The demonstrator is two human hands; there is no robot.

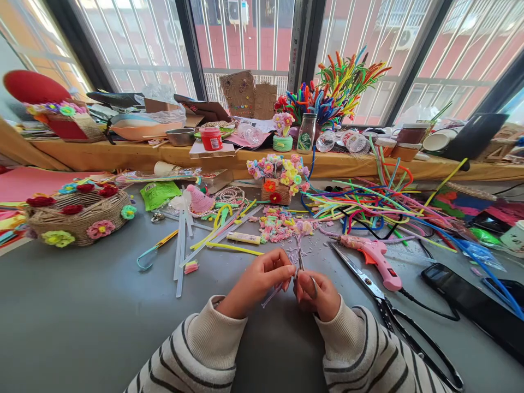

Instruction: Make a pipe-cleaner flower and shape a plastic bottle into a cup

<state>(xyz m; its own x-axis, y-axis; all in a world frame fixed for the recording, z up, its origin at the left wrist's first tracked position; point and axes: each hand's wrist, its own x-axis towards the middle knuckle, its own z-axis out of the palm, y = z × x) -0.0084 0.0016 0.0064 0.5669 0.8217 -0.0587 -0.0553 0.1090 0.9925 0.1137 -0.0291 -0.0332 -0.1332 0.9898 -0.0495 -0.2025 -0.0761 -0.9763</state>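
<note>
Cream knit cuffs are circling both wrists above the grey table. The left hand is pinching a fuzzy lilac stem between thumb and fingertips, while the right hand is curling around small scissors, just beside it. Those blades are pointing away from the person; whether they are parted, I cannot tell. The stem's long axis is slanting from a loose end below the left fingers, away and rightward, partly hidden by them, and a pale flower head is showing just beyond the blades. To the right, large scissors are lying with tips aimed away and leftward, and a pink glue gun is resting near them, nozzle facing left. Farther off, bright pipe cleaners are sprawling beneath a cluttered windowsill, and barred windows are rising behind.
</note>
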